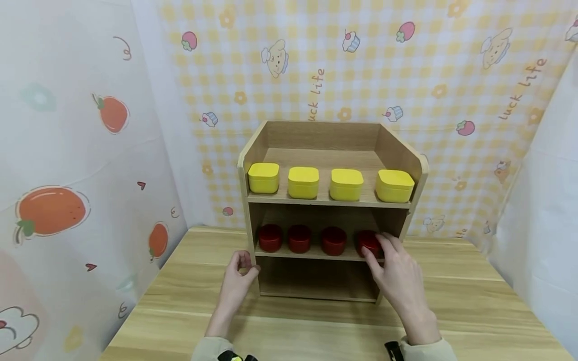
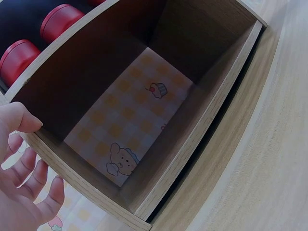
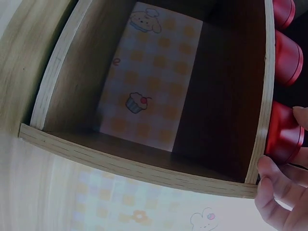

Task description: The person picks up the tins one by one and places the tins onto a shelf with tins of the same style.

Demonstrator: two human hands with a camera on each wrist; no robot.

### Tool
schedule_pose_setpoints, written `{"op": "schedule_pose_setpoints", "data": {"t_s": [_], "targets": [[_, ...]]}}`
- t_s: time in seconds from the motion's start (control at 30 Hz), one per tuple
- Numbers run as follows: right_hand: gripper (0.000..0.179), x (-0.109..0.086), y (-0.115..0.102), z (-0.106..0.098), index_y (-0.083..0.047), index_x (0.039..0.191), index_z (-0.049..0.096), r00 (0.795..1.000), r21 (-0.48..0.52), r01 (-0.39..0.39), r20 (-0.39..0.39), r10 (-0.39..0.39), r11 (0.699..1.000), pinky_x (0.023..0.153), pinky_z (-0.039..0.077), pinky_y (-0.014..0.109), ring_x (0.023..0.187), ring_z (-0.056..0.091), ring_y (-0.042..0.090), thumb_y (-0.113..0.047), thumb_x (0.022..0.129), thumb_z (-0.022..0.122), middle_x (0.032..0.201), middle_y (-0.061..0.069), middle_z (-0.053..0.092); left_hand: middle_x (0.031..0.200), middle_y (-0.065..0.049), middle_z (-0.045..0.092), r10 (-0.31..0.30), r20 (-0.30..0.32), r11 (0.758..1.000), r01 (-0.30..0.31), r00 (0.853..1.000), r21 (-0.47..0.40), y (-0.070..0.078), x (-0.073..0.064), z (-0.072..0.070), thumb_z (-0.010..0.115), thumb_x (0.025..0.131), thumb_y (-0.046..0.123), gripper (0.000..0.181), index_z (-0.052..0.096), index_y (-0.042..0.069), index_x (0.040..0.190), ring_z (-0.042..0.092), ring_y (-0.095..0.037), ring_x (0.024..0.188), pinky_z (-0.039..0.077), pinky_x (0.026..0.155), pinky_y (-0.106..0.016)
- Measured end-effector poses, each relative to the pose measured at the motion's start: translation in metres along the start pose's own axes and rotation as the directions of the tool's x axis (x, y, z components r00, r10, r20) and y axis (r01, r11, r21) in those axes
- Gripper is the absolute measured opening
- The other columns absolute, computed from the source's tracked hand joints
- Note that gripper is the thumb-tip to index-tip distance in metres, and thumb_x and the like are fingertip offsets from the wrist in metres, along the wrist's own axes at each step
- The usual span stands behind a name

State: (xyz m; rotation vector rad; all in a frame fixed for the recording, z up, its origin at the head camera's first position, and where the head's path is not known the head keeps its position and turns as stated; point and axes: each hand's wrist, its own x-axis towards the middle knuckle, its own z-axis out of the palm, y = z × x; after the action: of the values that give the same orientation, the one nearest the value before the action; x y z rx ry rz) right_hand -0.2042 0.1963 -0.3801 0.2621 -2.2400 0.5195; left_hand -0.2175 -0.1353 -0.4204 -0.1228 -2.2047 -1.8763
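Note:
A small wooden shelf [image 1: 322, 295] stands on the table. On its middle board are several round red lidded tins [image 1: 299, 238], and my right hand [image 1: 399, 273] grips the rightmost red tin [image 1: 367, 242] between thumb and fingers. The right wrist view shows that tin [image 3: 283, 134] at the board's end, beside the side panel, its far side partly hidden by the fingers. Beside the shelf's left panel is my left hand [image 1: 237, 278]. Its thumb touches the panel's front edge, as the left wrist view of the hand [image 2: 21, 178] shows; the other fingers curl loosely outside the panel.
Several yellow lidded boxes [image 1: 303, 182] stand in a row along the front of the top board. The wood-grain table [image 1: 189, 301] extends on both sides of the shelf. Patterned cloth [image 1: 316, 60] hangs behind, and more cloth [image 1: 67, 150] hangs at the left.

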Motion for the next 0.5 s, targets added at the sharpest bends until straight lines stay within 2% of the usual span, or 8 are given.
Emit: {"op": "schedule_pose_setpoints", "data": {"t_s": [0.13, 0.23, 0.37, 0.5], "targets": [[0.039, 0.0, 0.001, 0.003, 0.007, 0.114, 0.063, 1.0, 0.042, 0.011, -0.024, -0.01, 0.999, 0.068, 0.05, 0.057, 0.09, 0.063, 0.044, -0.016, 0.085, 0.074, 0.119, 0.024, 0.058, 0.099, -0.008, 0.049, -0.006, -0.023, 1.0, 0.006, 1.0, 0.002, -0.02, 0.008, 0.004, 0.063, 0.085, -0.005, 0.024, 0.049, 0.001, 0.103, 0.046, -0.021, 0.098, 0.045, 0.077, -0.024], [0.039, -0.001, 0.001, 0.003, 0.007, 0.116, 0.062, 0.998, 0.076, 0.022, -0.053, -0.018, 0.997, 0.064, 0.051, 0.052, 0.077, 0.065, 0.035, -0.011, 0.083, 0.074, 0.121, 0.024, 0.056, 0.102, -0.007, 0.049, -0.006, -0.032, 1.0, 0.007, 0.999, 0.019, -0.032, 0.013, 0.008, 0.064, 0.085, -0.002, 0.024, 0.049, 0.004, 0.104, 0.046, -0.02, 0.1, 0.046, 0.078, -0.025], [0.041, -0.001, -0.001, -0.001, 0.003, 0.119, 0.061, 0.996, 0.095, 0.049, -0.077, -0.042, 0.994, 0.055, 0.051, 0.042, 0.062, 0.062, 0.02, -0.009, 0.083, 0.074, 0.123, 0.022, 0.054, 0.102, -0.008, 0.049, -0.004, -0.057, 0.999, 0.006, 0.998, 0.039, -0.034, 0.016, 0.014, 0.064, 0.084, -0.002, 0.023, 0.048, 0.004, 0.101, 0.046, -0.021, 0.099, 0.045, 0.077, -0.027], [0.039, -0.001, -0.002, -0.01, 0.001, 0.119, 0.062, 0.994, 0.1, 0.074, -0.084, -0.066, 0.992, 0.053, 0.051, 0.039, 0.063, 0.062, 0.017, -0.006, 0.082, 0.073, 0.123, 0.021, 0.055, 0.099, -0.009, 0.049, -0.02, -0.07, 0.999, 0.023, 0.997, 0.048, -0.032, 0.018, 0.019, 0.063, 0.084, -0.004, 0.023, 0.048, 0.004, 0.099, 0.047, -0.022, 0.097, 0.045, 0.075, -0.027]]}}
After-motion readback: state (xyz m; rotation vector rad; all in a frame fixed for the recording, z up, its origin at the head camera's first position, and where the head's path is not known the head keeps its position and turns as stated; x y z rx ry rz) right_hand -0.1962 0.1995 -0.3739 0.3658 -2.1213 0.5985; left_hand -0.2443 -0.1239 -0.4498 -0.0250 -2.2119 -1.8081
